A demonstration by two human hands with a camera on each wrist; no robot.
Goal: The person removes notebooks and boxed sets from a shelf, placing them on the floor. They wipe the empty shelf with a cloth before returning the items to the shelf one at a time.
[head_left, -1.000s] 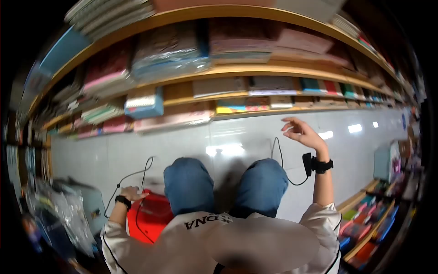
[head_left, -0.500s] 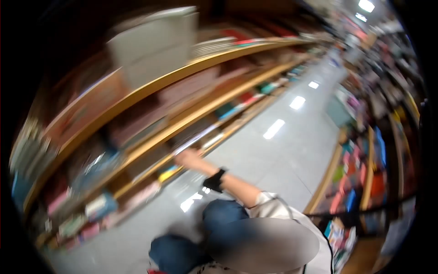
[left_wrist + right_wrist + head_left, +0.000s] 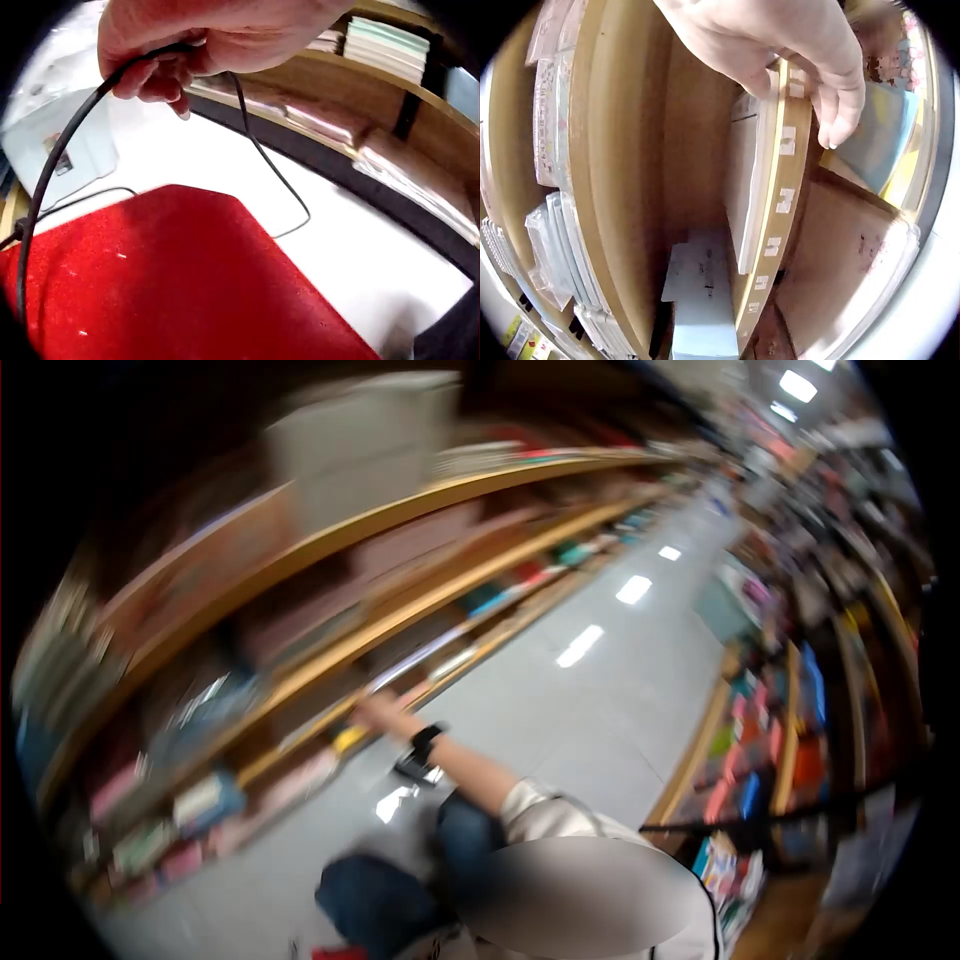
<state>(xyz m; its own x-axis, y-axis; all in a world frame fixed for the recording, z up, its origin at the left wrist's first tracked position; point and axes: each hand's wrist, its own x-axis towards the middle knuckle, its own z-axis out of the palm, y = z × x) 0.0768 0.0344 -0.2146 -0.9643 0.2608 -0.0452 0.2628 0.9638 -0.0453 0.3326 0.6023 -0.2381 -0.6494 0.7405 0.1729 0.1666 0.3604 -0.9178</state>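
In the right wrist view my right hand (image 3: 787,45) grips the front edge of a wooden shelf board (image 3: 769,217), thumb on one side and fingers curled over the other. White books (image 3: 742,172) lie flat on that board beside the thumb. The head view has the same hand, blurred, at the low shelves. My left hand (image 3: 217,34) has its fingers curled, and a black cable (image 3: 67,135) passes through them in the left wrist view. Below this hand is a red, flat, fabric-like surface (image 3: 172,270) with angled corners. The left hand is outside the head view.
Bookshelves (image 3: 400,610) line one side of a shiny tiled aisle (image 3: 600,700). Opposite stand display racks (image 3: 790,730) with colourful goods. A light blue bin (image 3: 67,142) sits on the floor past the left hand. A light blue box (image 3: 705,322) stands on the gripped shelf.
The head view has swung to the right, taking the left hand out of it. My right hand has moved from above the floor to the low shelf and grips its edge.
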